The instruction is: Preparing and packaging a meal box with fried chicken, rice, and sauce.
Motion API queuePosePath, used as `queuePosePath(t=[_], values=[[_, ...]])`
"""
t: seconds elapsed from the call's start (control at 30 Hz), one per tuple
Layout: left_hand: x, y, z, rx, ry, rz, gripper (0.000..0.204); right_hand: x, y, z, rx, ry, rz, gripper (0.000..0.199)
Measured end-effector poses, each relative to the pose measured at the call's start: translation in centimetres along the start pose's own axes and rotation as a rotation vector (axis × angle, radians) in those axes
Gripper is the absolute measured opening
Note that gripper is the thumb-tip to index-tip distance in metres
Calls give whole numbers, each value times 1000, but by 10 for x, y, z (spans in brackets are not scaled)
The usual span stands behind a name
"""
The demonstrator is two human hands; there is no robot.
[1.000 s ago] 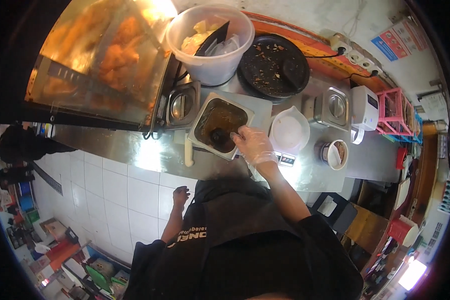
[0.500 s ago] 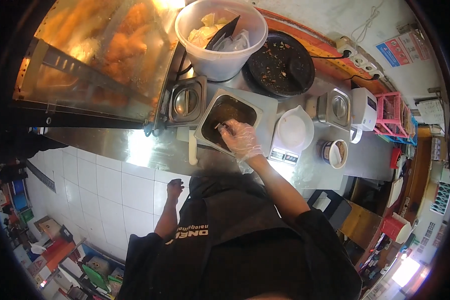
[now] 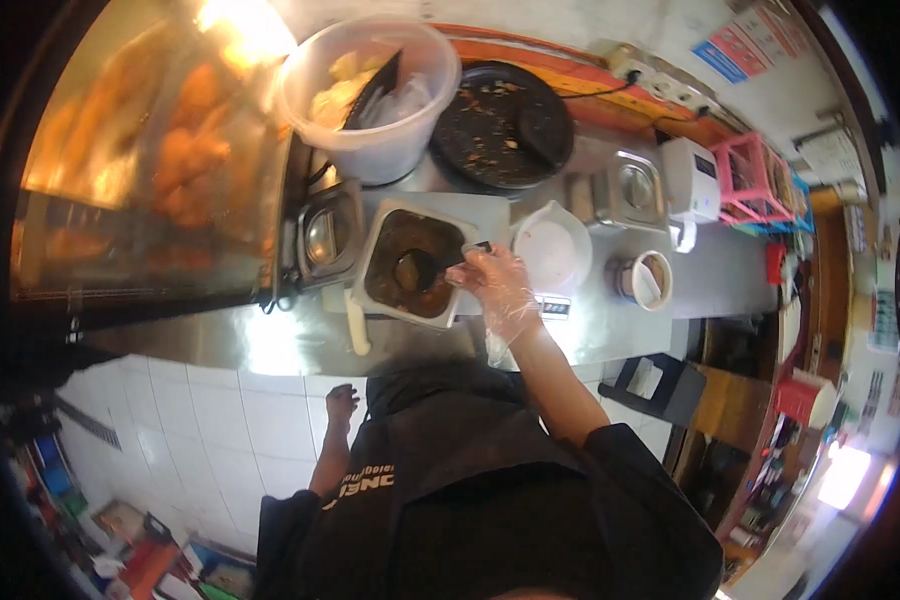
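At far left, a glass-fronted warming case (image 3: pixel 185 160) is showing blurred orange-brown pieces. The bare left hand (image 3: pixel 342 402) is hanging low, its grip too small to tell. A tall translucent plastic bucket (image 3: pixel 370 160) is holding yellow and clear bundles, hard to make out. On the silver metal surface (image 3: pixel 210 335), a square steel pan (image 3: pixel 402 315) is holding brown contents and a dark round-bowled ladle (image 3: pixel 415 268). The plastic-gloved right hand (image 3: pixel 500 287) is pinching the ladle's handle, mostly hidden, by the pan's right rim. A round white tub (image 3: pixel 626 282) is holding brown stuff, partly covered.
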State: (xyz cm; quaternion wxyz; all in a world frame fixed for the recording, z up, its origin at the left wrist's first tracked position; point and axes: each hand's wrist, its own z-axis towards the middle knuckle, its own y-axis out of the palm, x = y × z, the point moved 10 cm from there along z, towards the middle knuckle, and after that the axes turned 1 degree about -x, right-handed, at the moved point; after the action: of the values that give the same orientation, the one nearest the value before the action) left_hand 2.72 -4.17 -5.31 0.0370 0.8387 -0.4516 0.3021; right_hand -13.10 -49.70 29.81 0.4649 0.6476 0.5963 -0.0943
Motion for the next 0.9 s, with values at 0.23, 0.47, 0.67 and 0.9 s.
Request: queuePosePath(t=[0.23, 0.47, 0.67, 0.9], values=[[83, 39, -50, -122, 1190, 872, 21, -100, -99, -51, 217, -218, 270, 18], [68, 41, 24, -206, 428, 404, 22, -224, -310, -123, 553, -735, -102, 24], [-2, 30, 64, -6, -31, -118, 28, -255, -412, -133, 840, -790, -292, 21], [9, 62, -23, -427, 634, 289, 40, -276, -384, -124, 836, -801, -1181, 23]])
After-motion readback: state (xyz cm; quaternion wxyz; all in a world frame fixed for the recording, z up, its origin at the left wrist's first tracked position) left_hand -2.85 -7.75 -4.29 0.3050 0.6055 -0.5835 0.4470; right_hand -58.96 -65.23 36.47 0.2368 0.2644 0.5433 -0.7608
